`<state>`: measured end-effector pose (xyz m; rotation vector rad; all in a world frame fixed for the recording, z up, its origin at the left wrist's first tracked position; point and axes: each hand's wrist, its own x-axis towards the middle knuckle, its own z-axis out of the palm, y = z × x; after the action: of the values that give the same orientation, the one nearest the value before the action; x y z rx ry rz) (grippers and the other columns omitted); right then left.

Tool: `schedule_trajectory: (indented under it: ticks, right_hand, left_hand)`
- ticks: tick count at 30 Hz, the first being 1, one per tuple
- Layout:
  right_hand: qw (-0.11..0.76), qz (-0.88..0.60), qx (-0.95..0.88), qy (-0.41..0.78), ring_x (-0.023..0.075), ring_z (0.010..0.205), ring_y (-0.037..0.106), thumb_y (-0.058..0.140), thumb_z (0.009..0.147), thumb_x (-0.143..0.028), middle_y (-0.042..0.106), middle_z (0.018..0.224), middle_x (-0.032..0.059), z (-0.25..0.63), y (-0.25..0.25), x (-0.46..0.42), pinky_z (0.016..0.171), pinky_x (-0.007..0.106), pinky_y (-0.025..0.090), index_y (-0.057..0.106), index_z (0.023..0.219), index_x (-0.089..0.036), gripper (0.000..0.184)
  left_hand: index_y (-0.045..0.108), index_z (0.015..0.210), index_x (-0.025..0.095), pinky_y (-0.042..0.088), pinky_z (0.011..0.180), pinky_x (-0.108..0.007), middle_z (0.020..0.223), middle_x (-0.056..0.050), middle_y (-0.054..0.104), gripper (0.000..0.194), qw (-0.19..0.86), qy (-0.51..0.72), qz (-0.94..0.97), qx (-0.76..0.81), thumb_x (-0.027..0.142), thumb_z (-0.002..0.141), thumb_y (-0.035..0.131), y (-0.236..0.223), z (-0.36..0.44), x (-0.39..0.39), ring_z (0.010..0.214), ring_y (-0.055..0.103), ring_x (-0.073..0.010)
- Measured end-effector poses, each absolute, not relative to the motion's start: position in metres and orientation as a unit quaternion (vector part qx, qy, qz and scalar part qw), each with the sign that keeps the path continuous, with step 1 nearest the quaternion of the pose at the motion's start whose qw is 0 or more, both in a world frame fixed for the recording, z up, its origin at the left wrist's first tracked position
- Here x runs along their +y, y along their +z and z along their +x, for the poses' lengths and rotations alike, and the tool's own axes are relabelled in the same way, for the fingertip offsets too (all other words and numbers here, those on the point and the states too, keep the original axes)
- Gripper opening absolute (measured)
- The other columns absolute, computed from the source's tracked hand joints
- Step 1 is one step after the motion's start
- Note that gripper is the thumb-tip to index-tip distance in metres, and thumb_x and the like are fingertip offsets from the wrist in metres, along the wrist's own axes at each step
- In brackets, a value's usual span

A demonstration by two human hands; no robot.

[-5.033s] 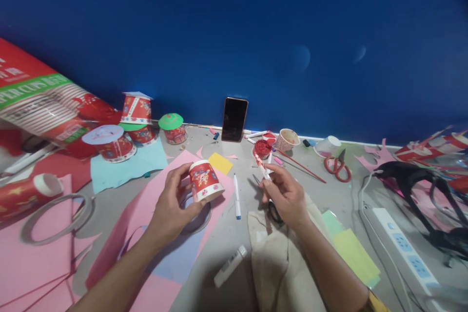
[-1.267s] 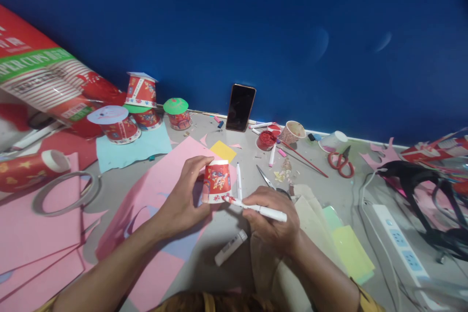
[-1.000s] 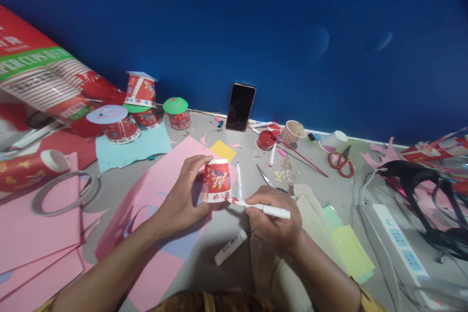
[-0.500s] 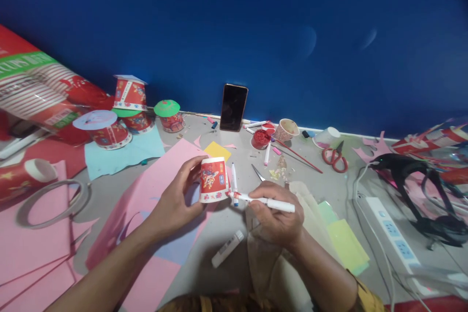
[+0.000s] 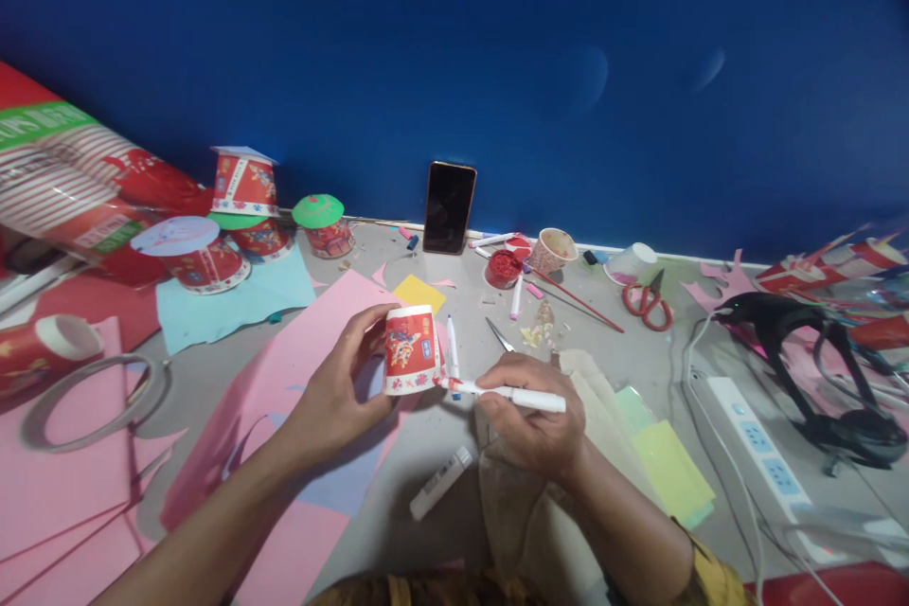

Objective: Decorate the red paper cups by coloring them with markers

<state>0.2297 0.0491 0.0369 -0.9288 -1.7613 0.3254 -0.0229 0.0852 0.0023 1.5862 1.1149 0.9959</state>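
My left hand (image 5: 347, 388) is closed round the left side of a red printed paper cup (image 5: 412, 348), held upside down just above the table. Its white rim, at the bottom, carries a row of small flower marks. In my right hand (image 5: 536, 417) is a white marker (image 5: 522, 395) with a red-stained tip, which is at the right edge of the cup's lower rim. Behind the marker's tip lies another white marker (image 5: 453, 350) with a blue end. A glue stick (image 5: 440, 483) rests on the table below the cup. Scissor blades (image 5: 499, 334) show behind my right hand.
Decorated paper cups (image 5: 205, 256) stand at the left by a bag of paper cups (image 5: 78, 180). A phone (image 5: 449, 206) leans on the blue wall. Red-handled scissors (image 5: 648, 303), a cup of red paint (image 5: 503, 269) and a power strip (image 5: 759, 454) lie to the right.
Five seconds ago the cup was tilted and the marker apart from it. Since then the marker has come to the cup's rim, and the cup has been turned, showing a blue label.
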Motion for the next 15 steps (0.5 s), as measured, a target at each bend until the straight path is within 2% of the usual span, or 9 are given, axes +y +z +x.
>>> schedule_trajectory:
  ticks: [5,9,15]
  right_hand:
    - [0.547,-0.389,-0.728,0.14,0.018,0.062,0.077,0.069,0.098,-0.017,0.083,0.075,0.0019,0.2297,0.0362,0.0488,0.059,0.028,0.061,0.077,0.093,-0.024,0.012]
    - [0.533,-0.409,-0.725,0.15,0.0166,0.056,0.072,0.067,0.097,-0.016,0.08,0.072,0.0018,0.2311,0.0368,0.0489,0.054,0.026,0.058,0.077,0.089,-0.024,0.014]
    - [0.557,-0.427,-0.695,0.155,0.0167,0.053,0.069,0.066,0.097,-0.018,0.076,0.067,0.0011,0.2313,0.0352,0.0475,0.052,0.028,0.054,0.076,0.087,-0.023,0.015]
  left_hand:
    - [0.051,0.158,0.027,0.049,0.131,-0.058,0.166,-0.018,0.059,0.084,0.469,0.405,0.643,0.449,0.026,0.08,0.083,0.0017,-0.0231,0.0843,0.156,0.059,-0.0408]
    - [0.053,0.156,0.028,0.049,0.131,-0.059,0.168,-0.018,0.058,0.082,0.472,0.407,0.642,0.446,0.026,0.08,0.084,0.0034,-0.0228,0.085,0.157,0.058,-0.0413]
    - [0.055,0.156,0.029,0.048,0.132,-0.06,0.171,-0.018,0.058,0.087,0.506,0.416,0.612,0.443,0.03,0.077,0.092,0.0059,-0.0226,0.0868,0.16,0.055,-0.0432]
